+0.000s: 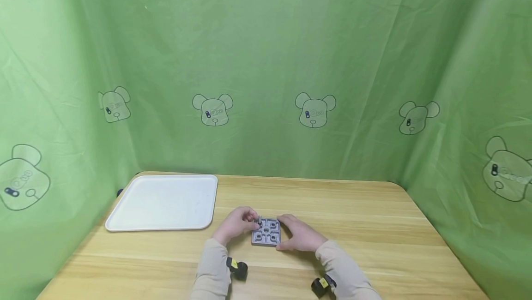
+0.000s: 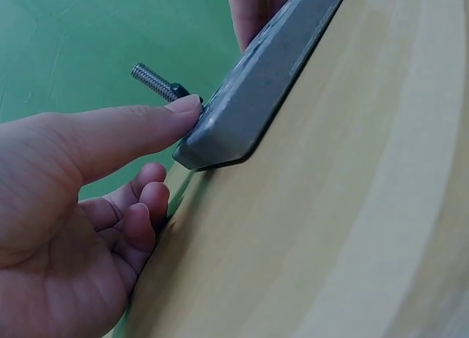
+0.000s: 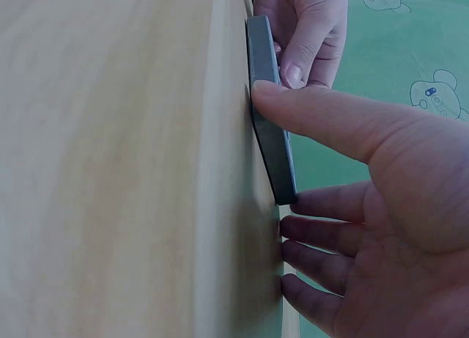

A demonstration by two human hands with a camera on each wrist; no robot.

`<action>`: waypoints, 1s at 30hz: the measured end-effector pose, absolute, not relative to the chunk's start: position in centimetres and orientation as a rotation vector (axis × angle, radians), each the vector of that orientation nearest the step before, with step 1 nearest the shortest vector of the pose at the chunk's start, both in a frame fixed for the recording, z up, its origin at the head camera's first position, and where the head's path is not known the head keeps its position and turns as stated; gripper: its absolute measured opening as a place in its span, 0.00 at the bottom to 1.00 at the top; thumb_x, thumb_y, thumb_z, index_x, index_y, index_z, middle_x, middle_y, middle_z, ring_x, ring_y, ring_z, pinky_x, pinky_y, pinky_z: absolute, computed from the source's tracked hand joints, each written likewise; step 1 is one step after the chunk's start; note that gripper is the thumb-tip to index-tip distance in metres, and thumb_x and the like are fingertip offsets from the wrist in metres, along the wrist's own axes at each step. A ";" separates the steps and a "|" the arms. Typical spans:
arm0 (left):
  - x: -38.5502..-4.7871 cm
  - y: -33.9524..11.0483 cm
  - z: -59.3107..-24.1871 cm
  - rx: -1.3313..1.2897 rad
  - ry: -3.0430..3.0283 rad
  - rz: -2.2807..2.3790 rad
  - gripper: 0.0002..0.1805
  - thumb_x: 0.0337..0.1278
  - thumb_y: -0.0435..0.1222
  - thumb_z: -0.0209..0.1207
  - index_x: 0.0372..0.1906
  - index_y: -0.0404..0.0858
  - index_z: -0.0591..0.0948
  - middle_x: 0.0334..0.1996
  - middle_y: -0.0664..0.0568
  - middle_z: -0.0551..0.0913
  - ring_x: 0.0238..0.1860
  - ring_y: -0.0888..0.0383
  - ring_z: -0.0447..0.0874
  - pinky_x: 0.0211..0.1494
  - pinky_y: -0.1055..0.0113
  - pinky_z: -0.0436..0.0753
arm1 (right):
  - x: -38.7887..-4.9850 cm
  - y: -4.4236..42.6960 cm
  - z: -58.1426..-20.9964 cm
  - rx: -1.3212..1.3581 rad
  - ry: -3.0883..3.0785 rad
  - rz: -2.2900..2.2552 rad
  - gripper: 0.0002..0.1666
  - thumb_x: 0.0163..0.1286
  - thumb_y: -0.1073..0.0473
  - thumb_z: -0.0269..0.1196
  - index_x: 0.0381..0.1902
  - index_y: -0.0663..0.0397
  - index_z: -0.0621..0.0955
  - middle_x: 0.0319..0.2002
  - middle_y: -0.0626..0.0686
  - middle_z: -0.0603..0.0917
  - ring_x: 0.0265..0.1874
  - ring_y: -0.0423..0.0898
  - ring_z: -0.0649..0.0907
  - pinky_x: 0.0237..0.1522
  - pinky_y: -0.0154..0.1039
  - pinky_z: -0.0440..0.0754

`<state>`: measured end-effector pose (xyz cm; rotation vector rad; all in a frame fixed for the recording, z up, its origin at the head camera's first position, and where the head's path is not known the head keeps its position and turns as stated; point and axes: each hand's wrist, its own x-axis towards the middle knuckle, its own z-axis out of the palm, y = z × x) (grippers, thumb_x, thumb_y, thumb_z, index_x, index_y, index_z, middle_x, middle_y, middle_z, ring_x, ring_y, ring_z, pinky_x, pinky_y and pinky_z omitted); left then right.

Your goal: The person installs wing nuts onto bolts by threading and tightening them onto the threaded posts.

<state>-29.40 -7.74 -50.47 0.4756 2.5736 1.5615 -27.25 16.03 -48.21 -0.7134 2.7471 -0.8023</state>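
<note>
A square grey metal block (image 1: 266,231) with holes and grooves in its top lies flat on the wooden table. From its far left corner rises a threaded bolt (image 2: 152,80), with a dark nut (image 2: 178,92) low on its thread. My left hand (image 1: 238,224) has its thumb at the foot of the bolt and appears to pinch it there; the index fingertip is hidden in the left wrist view. The other left fingers curl beside the block. My right hand (image 1: 303,235) holds the block's right side, thumb on the near edge and fingers round the far corner.
A white tray (image 1: 162,203) rests on the table's far left part. Green curtains (image 1: 266,147) with bear drawings stand behind the table (image 1: 353,207) and along both sides. Each wrist carries a small black camera (image 1: 238,270).
</note>
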 end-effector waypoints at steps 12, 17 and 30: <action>-29.5 -7.5 -50.5 0.475 2.630 1.492 0.12 0.50 0.34 0.67 0.42 0.39 0.84 0.36 0.48 0.78 0.38 0.58 0.72 0.42 0.66 0.71 | -27.2 16.0 -48.1 -0.712 2.747 -0.811 0.56 0.49 0.45 0.75 0.70 0.64 0.64 0.69 0.66 0.67 0.67 0.65 0.69 0.67 0.64 0.65; -29.3 -7.3 -50.1 0.484 2.665 1.445 0.12 0.53 0.34 0.65 0.44 0.39 0.84 0.36 0.47 0.78 0.38 0.57 0.72 0.42 0.64 0.71 | -27.3 16.0 -48.2 -0.721 2.753 -0.807 0.56 0.49 0.45 0.75 0.70 0.64 0.64 0.68 0.66 0.68 0.66 0.65 0.70 0.66 0.64 0.65; -29.2 -7.3 -50.3 0.459 2.616 1.517 0.13 0.52 0.32 0.65 0.44 0.38 0.82 0.34 0.47 0.78 0.36 0.58 0.72 0.40 0.66 0.72 | -27.4 16.1 -48.4 -0.729 2.756 -0.796 0.57 0.48 0.44 0.75 0.70 0.64 0.64 0.68 0.66 0.68 0.66 0.64 0.70 0.66 0.64 0.65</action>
